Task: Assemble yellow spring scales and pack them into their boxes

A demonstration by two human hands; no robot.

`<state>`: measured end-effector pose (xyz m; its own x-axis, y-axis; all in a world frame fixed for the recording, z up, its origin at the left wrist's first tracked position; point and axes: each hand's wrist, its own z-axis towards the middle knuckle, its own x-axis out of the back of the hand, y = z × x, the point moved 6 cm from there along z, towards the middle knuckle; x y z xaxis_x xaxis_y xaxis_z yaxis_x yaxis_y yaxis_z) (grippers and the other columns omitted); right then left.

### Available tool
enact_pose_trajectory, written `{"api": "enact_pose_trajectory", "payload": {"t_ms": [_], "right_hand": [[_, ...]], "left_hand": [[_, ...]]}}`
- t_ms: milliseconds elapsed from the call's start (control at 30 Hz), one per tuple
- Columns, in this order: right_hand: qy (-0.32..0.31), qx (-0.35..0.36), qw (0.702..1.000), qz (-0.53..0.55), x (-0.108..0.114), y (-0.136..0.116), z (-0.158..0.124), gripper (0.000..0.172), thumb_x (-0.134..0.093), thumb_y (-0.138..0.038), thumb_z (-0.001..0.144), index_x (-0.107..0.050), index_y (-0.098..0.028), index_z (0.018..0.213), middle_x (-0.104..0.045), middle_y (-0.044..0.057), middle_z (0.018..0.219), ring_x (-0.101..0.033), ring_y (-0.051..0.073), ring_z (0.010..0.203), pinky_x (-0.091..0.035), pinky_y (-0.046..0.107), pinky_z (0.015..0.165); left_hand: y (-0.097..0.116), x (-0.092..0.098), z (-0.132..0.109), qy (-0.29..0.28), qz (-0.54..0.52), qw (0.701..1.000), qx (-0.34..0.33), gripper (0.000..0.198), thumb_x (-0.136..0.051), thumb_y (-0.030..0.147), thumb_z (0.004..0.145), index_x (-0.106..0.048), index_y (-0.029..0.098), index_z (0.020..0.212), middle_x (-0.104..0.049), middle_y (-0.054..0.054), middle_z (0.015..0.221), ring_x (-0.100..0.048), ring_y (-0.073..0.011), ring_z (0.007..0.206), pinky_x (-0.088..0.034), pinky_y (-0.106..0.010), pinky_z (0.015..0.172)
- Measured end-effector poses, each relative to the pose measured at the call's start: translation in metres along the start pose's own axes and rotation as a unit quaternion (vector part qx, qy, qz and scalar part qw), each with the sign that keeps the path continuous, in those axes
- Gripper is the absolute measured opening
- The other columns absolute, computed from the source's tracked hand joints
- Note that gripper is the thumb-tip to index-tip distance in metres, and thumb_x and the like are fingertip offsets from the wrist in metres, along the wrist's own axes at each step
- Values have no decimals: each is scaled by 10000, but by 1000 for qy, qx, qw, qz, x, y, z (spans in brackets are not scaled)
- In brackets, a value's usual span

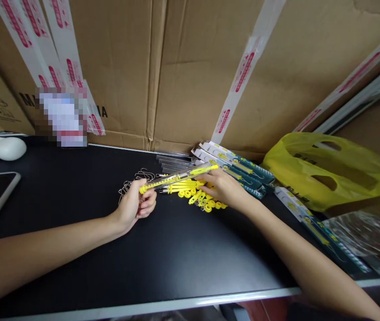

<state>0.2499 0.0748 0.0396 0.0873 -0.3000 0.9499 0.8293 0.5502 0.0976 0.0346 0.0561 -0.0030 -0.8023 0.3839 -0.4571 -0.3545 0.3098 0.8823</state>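
As left fingers (148, 203) clasp its end — the tube (178, 177) juts rightward.

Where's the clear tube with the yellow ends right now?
In mid head view, the clear tube is in the left hand, slanting across the yellow parts, its other end near the right hand.

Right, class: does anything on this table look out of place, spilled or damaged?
Nothing plainly looks spilled or damaged. One printed box lies apart from the other boxes, and the metal hooks form a loose jumble beside the left hand: untidy rather than odd.
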Motion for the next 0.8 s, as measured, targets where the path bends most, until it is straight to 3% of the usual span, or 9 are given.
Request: {"api": "enact_pose_trajectory", "payload": {"t_ms": [100,233,300,400,500,633,800], "right_hand": [[11,1,999,30,5,3,0,204,-605,-238,841,-673,-169,1021,-645,123,932,-601,275,887,-494,420,789],[66,-48,982,172,35,10,-2,147,-668,-304,801,-642,-184,883,-630,69,835,-588,212,778,-490,359,712],[110,-106,939,310,52,17,-6,206,-671,-355,800,-609,-193,912,-613,35,779,-559,157,668,-477,299,613],[159,-146,834,508,64,19,-14,234,-665,-375,808,-578,-209,948,-594,6,731,-545,126,622,-465,251,536],[165,-161,774,590,60,14,-19,245,-692,-375,786,-577,-211,928,-583,-13,669,-531,112,568,-472,250,519],[181,-176,749,612,53,9,-23,266,-720,-371,757,-577,-209,912,-574,-22,651,-532,104,562,-479,243,518],[199,-168,750,608,54,8,-22,237,-724,-317,762,-585,-196,910,-569,-19,683,-531,89,596,-469,210,518]], "left_hand": [[0,0,0,2,1,1000,2,364,-295,396,883,-299,200,577,-270,70,449,-203,-55,358,-154,-170,346],[0,0,1,7,2,1000,1,360,-286,377,883,-296,200,569,-265,69,446,-197,-55,351,-136,-171,342],[0,0,1,10,0,1000,0,360,-279,365,885,-297,200,567,-263,68,443,-201,-56,349,-132,-174,343],[0,0,0,18,-4,1000,1,371,-269,363,894,-296,198,563,-264,67,441,-205,-56,347,-127,-178,346],[-1,0,0,28,-3,1000,8,377,-267,367,900,-298,197,565,-266,68,441,-201,-55,345,-119,-181,346],[-1,0,0,30,9,999,11,386,-271,379,906,-303,196,568,-272,68,442,-202,-53,344,-118,-178,344],[-1,-1,0,29,14,999,10,379,-284,381,901,-304,196,571,-279,68,444,-208,-53,344,-121,-172,341]]}}
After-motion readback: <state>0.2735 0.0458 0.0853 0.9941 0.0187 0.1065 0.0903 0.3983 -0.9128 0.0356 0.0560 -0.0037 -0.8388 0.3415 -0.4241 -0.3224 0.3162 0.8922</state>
